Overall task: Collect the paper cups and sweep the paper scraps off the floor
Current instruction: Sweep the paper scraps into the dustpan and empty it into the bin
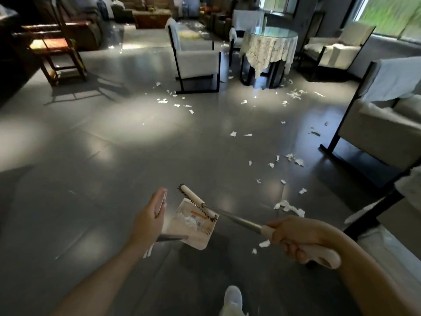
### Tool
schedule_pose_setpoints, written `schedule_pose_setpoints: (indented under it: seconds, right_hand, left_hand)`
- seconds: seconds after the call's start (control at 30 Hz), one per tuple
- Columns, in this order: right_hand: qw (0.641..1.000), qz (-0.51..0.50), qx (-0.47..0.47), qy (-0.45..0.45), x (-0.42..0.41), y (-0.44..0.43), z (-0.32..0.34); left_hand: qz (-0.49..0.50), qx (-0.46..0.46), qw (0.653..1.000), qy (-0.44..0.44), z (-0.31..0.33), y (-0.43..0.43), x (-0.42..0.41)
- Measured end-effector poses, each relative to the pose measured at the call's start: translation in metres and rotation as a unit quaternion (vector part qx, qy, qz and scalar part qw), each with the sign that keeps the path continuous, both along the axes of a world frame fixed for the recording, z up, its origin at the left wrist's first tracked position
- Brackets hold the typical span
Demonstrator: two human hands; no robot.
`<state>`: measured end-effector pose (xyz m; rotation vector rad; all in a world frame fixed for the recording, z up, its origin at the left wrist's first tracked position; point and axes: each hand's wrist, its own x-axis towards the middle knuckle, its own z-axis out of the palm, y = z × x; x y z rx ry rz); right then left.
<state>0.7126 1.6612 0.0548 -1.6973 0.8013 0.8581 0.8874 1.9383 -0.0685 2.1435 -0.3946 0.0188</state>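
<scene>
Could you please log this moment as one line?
left hand holds dustpan; right hand grips broom; broom over dustpan; scraps on floor

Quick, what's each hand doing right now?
Left hand: grips the dustpan handle.
Right hand: grips the broom handle.

Glossy grey floor point(102, 167), white armchairs point(196, 62), lace-draped round glass table point(270, 34), bright windows point(391, 12).
</scene>
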Motion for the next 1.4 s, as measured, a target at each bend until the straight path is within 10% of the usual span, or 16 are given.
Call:
schedule_pose_setpoints:
  seconds: [0.7, 1.4]
  right_hand:
    - [0.96, -0.245, -0.007, -0.139, 0.505, -0.322, -0.023]
    - [0.944, -0.213, -0.01, -0.253, 1.01, -0.757, -0.05]
  left_hand:
    - [0.05, -0.062, 0.994, -0.069, 0.064, -0.361, 0.482]
    - [-0.058, -0.095, 0.993, -0.047, 0.086, -0.828, 1.02]
